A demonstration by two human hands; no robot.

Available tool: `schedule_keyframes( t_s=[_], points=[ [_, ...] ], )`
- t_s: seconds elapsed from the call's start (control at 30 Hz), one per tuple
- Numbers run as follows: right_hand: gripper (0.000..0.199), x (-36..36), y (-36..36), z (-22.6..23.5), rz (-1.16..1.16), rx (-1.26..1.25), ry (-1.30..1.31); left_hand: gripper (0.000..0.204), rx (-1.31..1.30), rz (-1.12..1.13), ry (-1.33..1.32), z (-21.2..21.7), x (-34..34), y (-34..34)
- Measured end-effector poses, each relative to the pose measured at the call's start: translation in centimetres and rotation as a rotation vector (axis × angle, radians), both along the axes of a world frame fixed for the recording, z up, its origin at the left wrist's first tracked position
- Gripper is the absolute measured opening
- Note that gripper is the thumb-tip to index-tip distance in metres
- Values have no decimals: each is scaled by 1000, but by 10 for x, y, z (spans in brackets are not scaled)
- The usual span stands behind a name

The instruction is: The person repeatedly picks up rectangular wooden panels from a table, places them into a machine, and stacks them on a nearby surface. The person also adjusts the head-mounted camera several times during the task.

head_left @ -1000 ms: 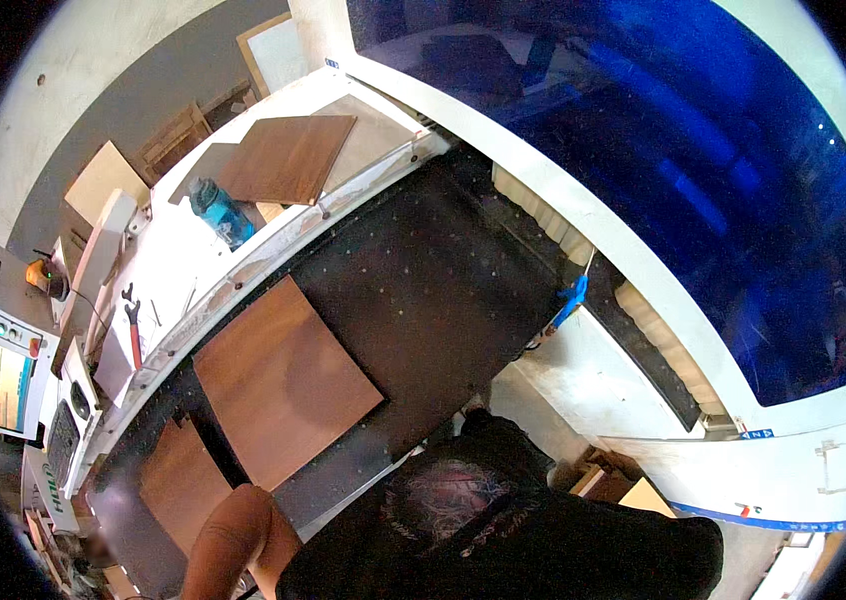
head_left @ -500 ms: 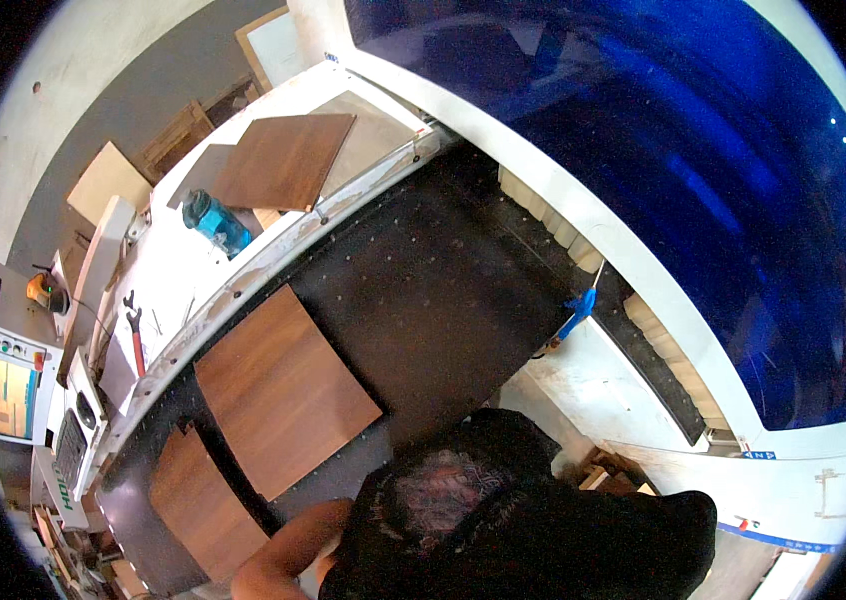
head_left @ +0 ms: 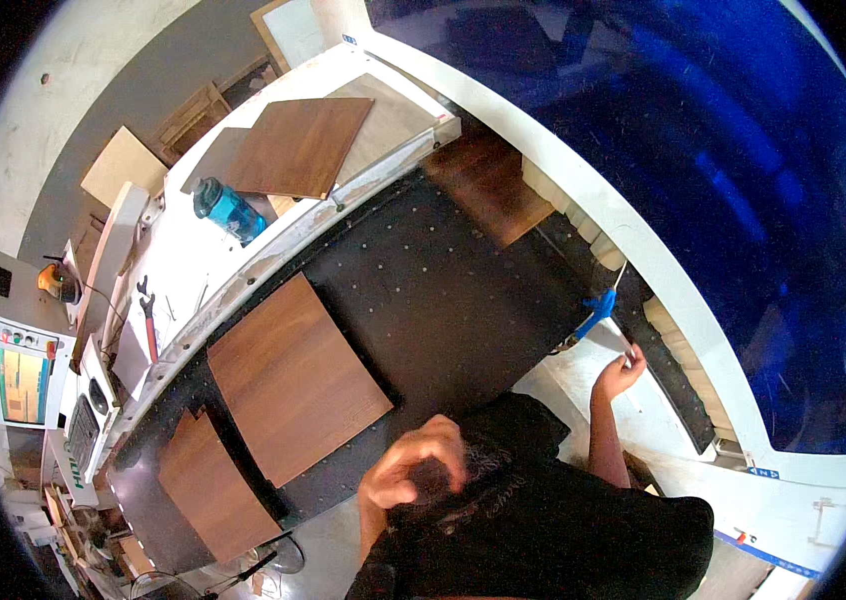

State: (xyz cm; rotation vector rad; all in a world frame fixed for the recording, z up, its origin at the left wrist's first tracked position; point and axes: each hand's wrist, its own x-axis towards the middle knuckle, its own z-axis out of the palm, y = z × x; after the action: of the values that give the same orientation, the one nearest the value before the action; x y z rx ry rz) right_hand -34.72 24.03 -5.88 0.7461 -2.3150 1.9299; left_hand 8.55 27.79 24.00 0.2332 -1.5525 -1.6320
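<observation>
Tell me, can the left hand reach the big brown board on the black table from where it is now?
Probably yes. The left hand is raised, empty and curled, just beside the big brown board on the black table. Nothing lies between them, and the board's top is bare, so the way looks free.

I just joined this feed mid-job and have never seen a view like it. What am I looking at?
One round fisheye picture from a camera on a person's head, looking down; no robot. The left hand is curled near the dark shirt, holding nothing clearly visible. The right hand reaches toward a thin rod with a blue handle; a grip cannot be told. On the black machine bed lie brown wood panels, the largest. A blue bottle stands on the white side bench.
</observation>
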Motion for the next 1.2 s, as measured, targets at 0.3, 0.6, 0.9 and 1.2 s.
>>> schedule_keyframes(
  t_s=[0.3,0.6,0.9,1.2],
  points=[
    [32,100,-49,101,595,8,430,30,27,-380,483,-47,-19,22],
    [43,120,-165,57,969,232,451,15,-145,-469,296,-21,-4,-4],
    [78,107,-313,42,801,648,506,19,-144,384,-172,10,-64,0],
    [69,117,-277,27,777,608,780,37,-88,392,-744,-67,-86,-28]
  ],
)
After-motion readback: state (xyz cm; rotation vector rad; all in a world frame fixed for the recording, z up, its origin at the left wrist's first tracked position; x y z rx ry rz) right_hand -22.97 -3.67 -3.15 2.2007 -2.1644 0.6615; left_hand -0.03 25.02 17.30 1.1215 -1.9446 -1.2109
